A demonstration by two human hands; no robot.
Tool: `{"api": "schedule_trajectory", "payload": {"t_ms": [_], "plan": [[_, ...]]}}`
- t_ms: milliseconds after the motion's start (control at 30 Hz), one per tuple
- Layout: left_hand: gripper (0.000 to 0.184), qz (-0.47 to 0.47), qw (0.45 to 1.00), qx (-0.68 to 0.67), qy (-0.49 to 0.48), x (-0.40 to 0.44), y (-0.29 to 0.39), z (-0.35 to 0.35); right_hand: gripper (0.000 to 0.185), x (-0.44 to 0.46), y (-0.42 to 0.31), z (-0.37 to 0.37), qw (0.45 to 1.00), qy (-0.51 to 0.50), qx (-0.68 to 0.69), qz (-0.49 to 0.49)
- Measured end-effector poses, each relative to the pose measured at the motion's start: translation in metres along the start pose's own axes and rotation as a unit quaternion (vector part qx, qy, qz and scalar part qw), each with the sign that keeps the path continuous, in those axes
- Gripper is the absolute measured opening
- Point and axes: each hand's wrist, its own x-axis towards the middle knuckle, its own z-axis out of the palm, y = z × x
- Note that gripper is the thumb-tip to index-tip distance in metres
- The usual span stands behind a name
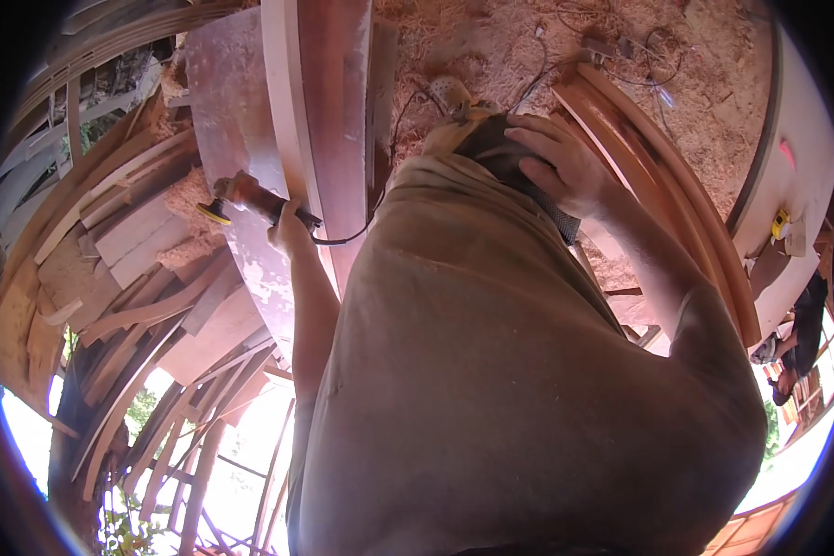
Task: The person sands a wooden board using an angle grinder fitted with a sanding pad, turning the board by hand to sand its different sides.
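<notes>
At 10 o'clock in the head view, the left hand (292, 232) has its fingers clamped around a tool (258, 198) with a yellow disc (214, 213); a cord (347, 239) trails from its rear. At 2 o'clock, the right hand (565, 169) lies over dark cloth (493, 148), fingers slightly apart.

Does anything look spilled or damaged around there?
Yes: the broad panel seen behind the angle grinder in the left hand shows blotchy pale patches, possibly worn finish; wood shavings lie scattered thickly across the ground.
</notes>
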Motion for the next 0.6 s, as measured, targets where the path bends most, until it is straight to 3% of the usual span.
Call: {"api": "schedule_trajectory", "payload": {"t_ms": [600], "plan": [[0.050, -0.002, 1.000, -0.016, -0.012, 0.012, -0.008, 0.001, 0.037, 0.000, -0.003, 0.000, 1.000, -0.002, 0.019, 0.014]]}}
